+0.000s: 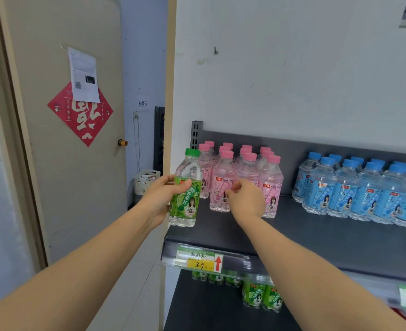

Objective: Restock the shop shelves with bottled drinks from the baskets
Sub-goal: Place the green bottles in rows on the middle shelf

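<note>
- My left hand grips a green-capped lime soda bottle around its label, with the thumb across the front and the fingers curled round the back.
- The bottle stands upright at the far left end of the upper shelf, just beside the pink bottles. I cannot tell whether its base rests on the shelf or hangs just above it.
- My right hand reaches in front of the pink peach soda bottles, back of the hand towards me, fingers curled in.
- The fingertips are at the label of a front-row bottle, but I cannot tell whether they pinch it, only touch it, or hold nothing.
- The pink bottles stand in close rows at the left of the shelf, all upright with pink caps.
- Well to their right, with a bare stretch of shelf between, stands a block of blue-capped bottles, also upright.
- A yellow and green price tag with a red arrow sits in the rail on the shelf's front edge.
- On the lower shelf, more green-labelled bottles stand partly hidden under the rail.
- To the left is a beige door with a red diamond paper and a white sheet stuck over its top corner.
- Beyond the door edge, a white basket sits on the floor.
</note>
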### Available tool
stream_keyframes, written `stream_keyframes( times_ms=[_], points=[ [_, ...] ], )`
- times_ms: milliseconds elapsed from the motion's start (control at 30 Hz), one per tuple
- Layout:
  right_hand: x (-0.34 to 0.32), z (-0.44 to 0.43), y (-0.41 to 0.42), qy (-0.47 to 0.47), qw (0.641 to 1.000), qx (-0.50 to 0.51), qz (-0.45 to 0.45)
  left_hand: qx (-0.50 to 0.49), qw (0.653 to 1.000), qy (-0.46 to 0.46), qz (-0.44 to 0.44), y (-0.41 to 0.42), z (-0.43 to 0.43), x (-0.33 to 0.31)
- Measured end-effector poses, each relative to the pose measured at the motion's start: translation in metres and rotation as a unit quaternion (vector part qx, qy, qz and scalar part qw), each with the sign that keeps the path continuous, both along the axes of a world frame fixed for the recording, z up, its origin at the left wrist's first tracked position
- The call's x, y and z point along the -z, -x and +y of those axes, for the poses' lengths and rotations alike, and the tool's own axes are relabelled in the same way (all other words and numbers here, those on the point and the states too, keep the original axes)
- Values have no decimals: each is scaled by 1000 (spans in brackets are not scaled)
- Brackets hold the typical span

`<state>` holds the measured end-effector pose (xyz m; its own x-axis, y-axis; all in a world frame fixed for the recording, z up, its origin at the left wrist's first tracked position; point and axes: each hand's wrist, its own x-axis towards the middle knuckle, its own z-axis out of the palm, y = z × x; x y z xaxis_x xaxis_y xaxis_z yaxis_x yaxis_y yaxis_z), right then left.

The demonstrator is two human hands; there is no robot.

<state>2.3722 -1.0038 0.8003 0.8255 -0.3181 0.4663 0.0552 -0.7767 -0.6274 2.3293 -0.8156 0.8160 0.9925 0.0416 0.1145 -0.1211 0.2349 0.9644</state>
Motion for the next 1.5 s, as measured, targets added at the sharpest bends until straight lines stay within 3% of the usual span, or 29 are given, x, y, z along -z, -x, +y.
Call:
stream_keyframes(
  times_ms=[400, 600, 767, 933, 1167, 1500],
  points=[
    [1, 1, -2, -48, 997, -32, 52, 3, 1000, -5, 14, 8, -4, 1],
    [-3, -2, 14, -70, 993, -87, 37, 8, 1000, 5, 8, 20, -7, 1],
    [-14, 3, 54, -253, 942, -221, 3, 27, 999, 32, 5, 39, -19, -3],
    [-22, -2, 97, -333, 893, -304, 12, 41, 998, 46, -1, 65, -34, -2],
    [-19, -29, 148, -313, 878, -361, 12, 25, 998, 39, -30, 113, -55, 4],
    [38, -72, 215, -317, 872, -361, 96, 19, 999, 17, 23, 188, -90, 68]
  ],
)
